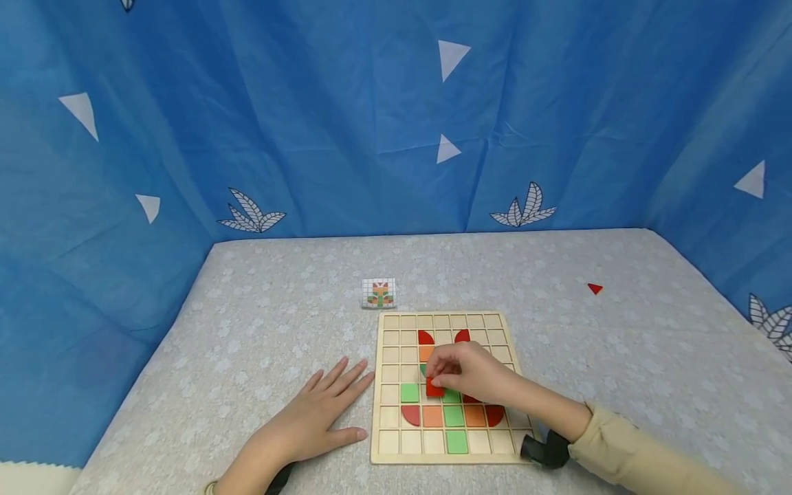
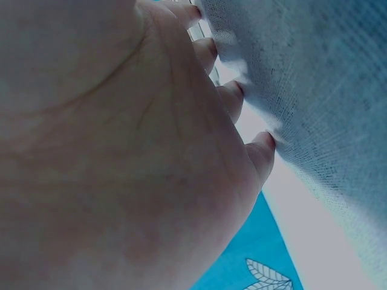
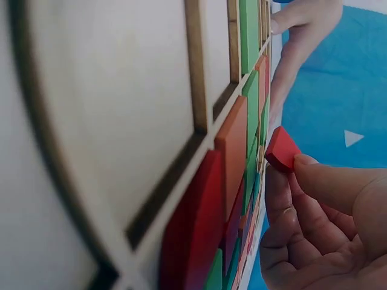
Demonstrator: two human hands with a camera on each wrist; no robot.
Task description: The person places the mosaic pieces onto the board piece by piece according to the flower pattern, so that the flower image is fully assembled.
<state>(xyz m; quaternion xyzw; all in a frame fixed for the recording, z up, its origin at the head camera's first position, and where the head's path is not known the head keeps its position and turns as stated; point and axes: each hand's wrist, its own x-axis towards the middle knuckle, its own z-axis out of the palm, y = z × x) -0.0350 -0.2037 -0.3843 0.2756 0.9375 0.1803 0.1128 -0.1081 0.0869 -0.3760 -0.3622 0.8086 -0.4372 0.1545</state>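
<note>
A red tile (image 1: pixel 434 388) is pinched between the thumb and a finger of my right hand (image 1: pixel 471 371), over the wooden grid board (image 1: pixel 390 440). In the right wrist view the red tile (image 3: pixel 282 150) is tilted, with part of the board's surface beside it. Set in the board's squares are green tiles (image 1: pixel 454 416), orange tiles (image 1: pixel 432 416) and red quarter-round tiles (image 1: pixel 411 414). Part of the pattern is hidden under my right hand. My left hand (image 1: pixel 315 419) lies flat with fingers spread on the cloth, its fingertips close to the board's left edge.
A small pattern card (image 1: pixel 379 293) lies just beyond the board's far left corner. A loose red triangular piece (image 1: pixel 595 288) sits on the patterned tablecloth (image 1: pixel 278 309), far right. Blue curtains (image 1: pixel 346 124) hang behind and at both sides of the table.
</note>
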